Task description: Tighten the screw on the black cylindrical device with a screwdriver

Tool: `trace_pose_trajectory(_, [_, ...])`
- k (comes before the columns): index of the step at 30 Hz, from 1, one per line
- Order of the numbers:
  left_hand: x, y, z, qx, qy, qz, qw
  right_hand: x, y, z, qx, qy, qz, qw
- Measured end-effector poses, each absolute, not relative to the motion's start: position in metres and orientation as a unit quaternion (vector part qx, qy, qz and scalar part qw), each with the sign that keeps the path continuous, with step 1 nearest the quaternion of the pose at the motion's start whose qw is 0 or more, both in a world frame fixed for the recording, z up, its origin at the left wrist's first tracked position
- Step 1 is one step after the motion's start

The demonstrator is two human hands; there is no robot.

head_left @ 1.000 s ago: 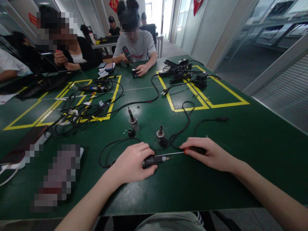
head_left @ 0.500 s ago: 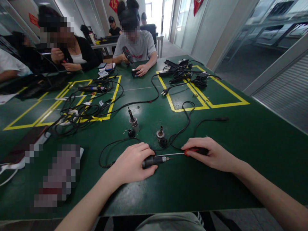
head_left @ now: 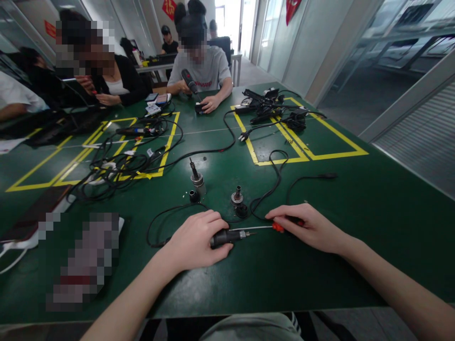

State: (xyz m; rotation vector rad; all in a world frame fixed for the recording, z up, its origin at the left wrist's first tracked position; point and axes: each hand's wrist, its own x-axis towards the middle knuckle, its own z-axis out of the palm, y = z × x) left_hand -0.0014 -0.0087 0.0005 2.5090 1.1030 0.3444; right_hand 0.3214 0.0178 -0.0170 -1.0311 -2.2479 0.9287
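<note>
My left hand [head_left: 197, 241] is wrapped round a black cylindrical corded tool body [head_left: 232, 236] lying on the green table; a narrow metal end with a thin shaft points right. In my right hand [head_left: 305, 225] is a screwdriver [head_left: 278, 228] with a red and black handle, gripped between thumb and fingers. Its pale shaft runs left, just behind the tool body, and its tip is hidden there. Beyond my hands, a metal spindle assembly [head_left: 196, 178] stands upright near a small black collar [head_left: 194, 196]. A shorter metal part [head_left: 237, 197] stands beside a black ring [head_left: 241, 210].
Thin black cable [head_left: 272, 189] curves behind my right hand. Tangled cords [head_left: 117, 163] lie on the left, more cords and black devices [head_left: 266, 104] at the back right, within yellow tape. A phone [head_left: 35, 213] lies far left. A co-worker [head_left: 202, 71] opposite holds a power screwdriver [head_left: 189, 81].
The fingers of my right hand have shifted on the screwdriver handle, and more of its red front end shows. My left hand and the tool body stay put.
</note>
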Motion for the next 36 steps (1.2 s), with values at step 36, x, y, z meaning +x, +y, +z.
trace_pose_trajectory(36, [-0.0016,-0.0076,0.0009,0.89,0.397,0.117,0.193,0.3212,0.0177,-0.0148,-0.384,-0.807,0.382,0.236])
